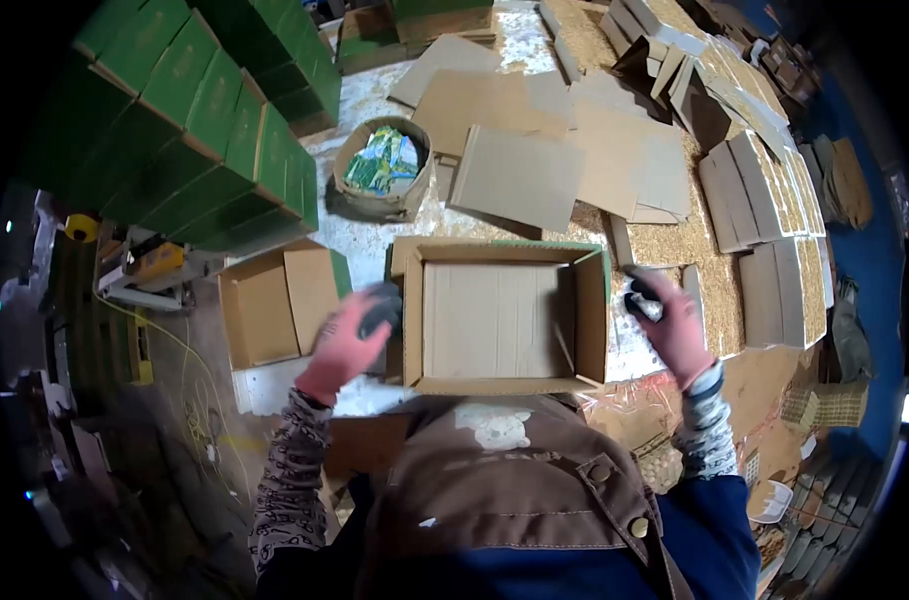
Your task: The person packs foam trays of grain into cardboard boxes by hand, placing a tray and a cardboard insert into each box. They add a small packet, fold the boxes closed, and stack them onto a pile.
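Note:
An open cardboard box [500, 320] stands before me at the table's front edge, walls upright, its bare bottom showing creased board. A strip of green shows along its far rim. My left hand [360, 328], in a pink glove with dark fingertips, is at the box's left wall, fingers bent and slightly blurred. To the right of the box, my right hand [670, 325] is gloved the same way. Its thumb and fingers are curved and apart, with a whitish patch showing between them.
Stacked green boxes [200, 110] rise at the left. Another open box [265, 305] lies left of my hand. Behind are a round tub [380, 200] of green-and-blue packets and loose cardboard sheets [525, 170]. Packed blocks with golden, grainy faces [765, 190] line the right.

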Action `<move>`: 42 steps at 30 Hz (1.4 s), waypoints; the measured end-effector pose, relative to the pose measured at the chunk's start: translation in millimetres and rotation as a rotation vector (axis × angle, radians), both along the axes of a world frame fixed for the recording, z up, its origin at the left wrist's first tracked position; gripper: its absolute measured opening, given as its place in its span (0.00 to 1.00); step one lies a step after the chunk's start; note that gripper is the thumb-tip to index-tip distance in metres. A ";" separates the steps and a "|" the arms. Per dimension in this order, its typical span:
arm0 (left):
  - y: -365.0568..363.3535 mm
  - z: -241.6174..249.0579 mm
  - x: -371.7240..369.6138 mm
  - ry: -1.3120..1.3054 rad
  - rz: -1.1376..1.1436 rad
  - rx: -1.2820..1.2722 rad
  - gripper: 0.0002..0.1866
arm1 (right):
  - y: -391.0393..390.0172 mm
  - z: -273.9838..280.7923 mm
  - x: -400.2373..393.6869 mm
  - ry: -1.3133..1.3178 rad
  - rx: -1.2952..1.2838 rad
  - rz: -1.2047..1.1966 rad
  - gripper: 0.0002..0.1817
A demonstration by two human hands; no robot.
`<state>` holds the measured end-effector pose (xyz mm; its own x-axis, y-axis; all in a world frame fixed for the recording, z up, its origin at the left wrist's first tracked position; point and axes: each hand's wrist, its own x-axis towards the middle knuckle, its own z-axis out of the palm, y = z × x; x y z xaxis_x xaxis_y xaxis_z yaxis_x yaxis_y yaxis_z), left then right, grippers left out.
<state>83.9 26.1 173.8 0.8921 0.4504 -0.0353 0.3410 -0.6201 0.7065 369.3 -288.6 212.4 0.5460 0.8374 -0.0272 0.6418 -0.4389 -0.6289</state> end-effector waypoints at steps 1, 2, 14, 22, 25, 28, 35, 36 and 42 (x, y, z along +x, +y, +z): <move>-10.4 -14.3 -0.9 0.007 -0.066 -0.013 0.22 | 4.8 -8.9 2.7 0.177 -0.049 -0.130 0.37; -22.0 -28.8 2.7 0.011 -0.134 -0.025 0.23 | 8.8 -25.6 4.7 0.348 -0.101 -0.265 0.41; -68.1 -134.6 25.0 -0.287 0.355 -1.426 0.41 | 24.2 -137.4 -13.7 0.676 -0.021 -0.083 0.29; 97.4 -118.7 -179.2 -0.613 0.478 -1.036 0.22 | 152.3 -98.2 -91.6 1.501 0.434 -0.238 0.23; 161.5 -132.2 -260.4 -0.770 0.720 -0.949 0.23 | 211.3 -138.4 -101.9 1.535 0.510 -0.117 0.23; 154.0 -146.0 -239.6 -0.797 0.795 -0.670 0.25 | 272.9 -150.8 -153.8 1.040 0.306 0.002 0.21; 150.8 -250.3 -260.9 -1.094 1.108 -1.017 0.25 | 333.3 -201.2 -227.3 0.620 0.250 0.056 0.18; 155.0 -250.1 -259.5 -1.211 1.169 -1.137 0.26 | 342.3 -203.6 -231.9 0.927 0.382 0.000 0.20; 151.0 -244.4 -237.3 -1.328 1.264 -0.864 0.30 | 369.2 -207.9 -222.3 0.684 -0.217 0.201 0.34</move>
<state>-153.4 177.1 -70.6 -0.1958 0.9459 -0.2586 -0.6497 0.0724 0.7568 147.1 80.5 4.5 0.1843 0.8564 -0.4824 0.2193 -0.5142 -0.8292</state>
